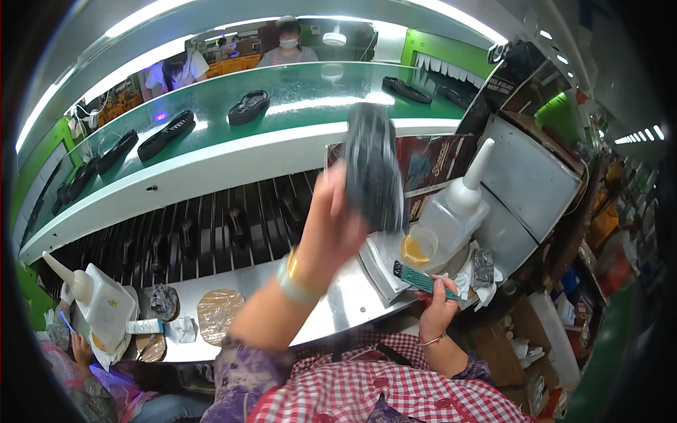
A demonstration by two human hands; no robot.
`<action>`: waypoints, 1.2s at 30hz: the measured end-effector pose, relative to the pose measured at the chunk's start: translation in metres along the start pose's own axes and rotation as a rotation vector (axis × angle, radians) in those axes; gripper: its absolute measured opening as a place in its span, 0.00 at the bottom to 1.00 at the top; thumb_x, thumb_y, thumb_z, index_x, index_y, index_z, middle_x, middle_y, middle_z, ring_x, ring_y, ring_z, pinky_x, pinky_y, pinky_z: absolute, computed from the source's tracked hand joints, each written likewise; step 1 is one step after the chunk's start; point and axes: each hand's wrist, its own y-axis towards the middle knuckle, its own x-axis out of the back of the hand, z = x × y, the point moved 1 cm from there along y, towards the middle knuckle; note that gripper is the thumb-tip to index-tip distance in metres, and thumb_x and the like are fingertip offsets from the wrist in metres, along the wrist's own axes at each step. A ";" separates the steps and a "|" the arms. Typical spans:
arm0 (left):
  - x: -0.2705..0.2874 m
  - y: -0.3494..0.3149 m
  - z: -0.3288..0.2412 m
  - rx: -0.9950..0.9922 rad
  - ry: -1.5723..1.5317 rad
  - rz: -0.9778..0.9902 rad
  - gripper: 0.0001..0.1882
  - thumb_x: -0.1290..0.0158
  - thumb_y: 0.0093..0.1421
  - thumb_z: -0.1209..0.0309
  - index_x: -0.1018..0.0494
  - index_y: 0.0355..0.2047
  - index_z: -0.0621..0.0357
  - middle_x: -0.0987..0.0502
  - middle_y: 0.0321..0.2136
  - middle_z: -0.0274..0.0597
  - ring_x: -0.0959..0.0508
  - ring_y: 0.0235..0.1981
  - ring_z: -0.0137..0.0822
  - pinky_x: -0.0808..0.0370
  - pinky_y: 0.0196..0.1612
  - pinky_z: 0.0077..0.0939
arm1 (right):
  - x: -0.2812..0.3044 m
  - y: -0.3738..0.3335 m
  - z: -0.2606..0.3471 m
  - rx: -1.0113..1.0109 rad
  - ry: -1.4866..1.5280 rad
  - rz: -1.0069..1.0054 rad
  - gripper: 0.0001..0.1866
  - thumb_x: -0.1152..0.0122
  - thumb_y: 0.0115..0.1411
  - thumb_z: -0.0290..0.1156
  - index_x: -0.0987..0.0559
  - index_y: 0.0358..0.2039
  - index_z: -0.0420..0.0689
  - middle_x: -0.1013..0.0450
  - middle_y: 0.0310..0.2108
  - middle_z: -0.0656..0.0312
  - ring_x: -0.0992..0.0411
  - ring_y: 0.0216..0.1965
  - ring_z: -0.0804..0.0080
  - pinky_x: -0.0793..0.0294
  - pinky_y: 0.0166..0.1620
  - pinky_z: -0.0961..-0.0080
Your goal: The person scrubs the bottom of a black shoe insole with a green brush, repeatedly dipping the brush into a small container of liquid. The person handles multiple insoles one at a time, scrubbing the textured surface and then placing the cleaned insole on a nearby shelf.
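The left hand (337, 211) has its grip closed around one side of a black shoe sole (371, 169), held up in the air toward the bench's far edge (it is motion-blurred, so its finer details are lost). In view, the sole crosses the white near edge of the green conveyor (310, 88). The right hand (438, 309) has its grip closed on a green-handled brush (417, 279) near the right end of the metal bench (321, 321), its dark bristle end pointing left.

Just beyond the brush, a clear cup (418, 245) with something yellow inside stands by a white squeeze bottle (455, 204). Along the bench's near edge, left of the left forearm, lies a brown round pad (220, 315); a dark lump (163, 302) sits farther left. Another white bottle (109, 303) leans near the bench's left end, close to a co-worker's hand (81, 350). More black soles (248, 107) lie spaced along the conveyor.
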 end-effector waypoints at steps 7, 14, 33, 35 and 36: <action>0.051 0.128 -0.038 0.005 0.745 -0.338 0.36 0.47 0.56 0.52 0.41 0.58 0.61 0.30 0.49 0.56 0.28 0.48 0.45 0.26 0.45 0.36 | 0.012 0.000 0.006 0.030 -0.055 0.013 0.10 0.56 0.65 0.30 0.28 0.36 0.37 0.27 0.29 0.59 0.27 0.21 0.74 0.29 0.25 0.83; 0.149 0.170 -0.162 0.420 2.500 -0.652 0.34 0.46 0.47 0.43 0.27 0.47 0.56 0.28 0.48 0.51 0.30 0.51 0.52 0.34 0.54 0.40 | 0.017 0.012 -0.001 -0.003 -0.080 0.026 0.12 0.57 0.66 0.32 0.28 0.35 0.37 0.28 0.24 0.60 0.28 0.20 0.76 0.30 0.25 0.84; 0.027 -0.086 -0.062 -0.359 1.098 -0.409 0.46 0.56 0.39 0.77 0.53 0.64 0.60 0.33 0.47 0.49 0.32 0.33 0.29 0.33 0.39 0.19 | 0.017 0.100 0.015 0.065 -0.389 0.216 0.11 0.42 0.58 0.33 0.23 0.36 0.38 0.25 0.22 0.61 0.25 0.24 0.78 0.32 0.25 0.82; 0.030 -0.123 -0.017 -0.147 1.000 -0.548 0.43 0.52 0.41 0.74 0.49 0.62 0.62 0.33 0.46 0.47 0.32 0.37 0.30 0.33 0.42 0.22 | 0.026 0.110 -0.006 0.085 -0.517 0.231 0.13 0.42 0.58 0.36 0.22 0.36 0.38 0.26 0.20 0.59 0.25 0.24 0.76 0.32 0.25 0.80; 0.049 -0.144 0.000 -0.121 0.794 -0.484 0.42 0.47 0.46 0.67 0.48 0.62 0.63 0.33 0.46 0.47 0.31 0.40 0.32 0.32 0.44 0.25 | 0.028 0.114 -0.011 0.097 -0.570 0.235 0.14 0.42 0.58 0.37 0.22 0.36 0.39 0.26 0.19 0.58 0.25 0.24 0.75 0.31 0.26 0.80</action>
